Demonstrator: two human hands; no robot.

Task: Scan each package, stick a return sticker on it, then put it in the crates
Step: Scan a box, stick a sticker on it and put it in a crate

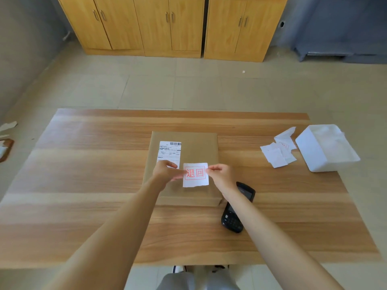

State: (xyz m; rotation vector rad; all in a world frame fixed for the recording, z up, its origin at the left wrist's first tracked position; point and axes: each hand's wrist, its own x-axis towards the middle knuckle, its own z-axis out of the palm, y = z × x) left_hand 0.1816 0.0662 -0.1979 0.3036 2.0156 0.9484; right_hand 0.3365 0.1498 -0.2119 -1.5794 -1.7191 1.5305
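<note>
**Holding the return sticker over the package**

Pinching from both sides now: the left hand [165,171] has the sticker's left edge between thumb and fingers, and the right hand [222,174] nips the upper right corner with curled fingertips. Between them hangs the return sticker [195,174], a white square with a red-boxed stamp of two red characters, its lower edge ragged. It sits over the near half of the package [194,149]; whether it touches the wrapping yet, I cannot tell.

That package is a flat brown-paper parcel lying at the centre of the wooden table [83,185]. On its top, toward ten o'clock from the sticker, is a white shipping label [169,151] with a barcode along its upper edge; the left hand covers the label's bottom corner.

At five o'clock from the package, just beside its near right corner, lies the black handheld scanner [234,218], partly hidden under the right forearm.

Out at three o'clock, well apart, a scatter of white paper scraps [276,153], and beyond them a white tray [314,149] near the table's right edge.

At twelve o'clock, across the tiled floor, stand wooden cabinets [171,26].
</note>
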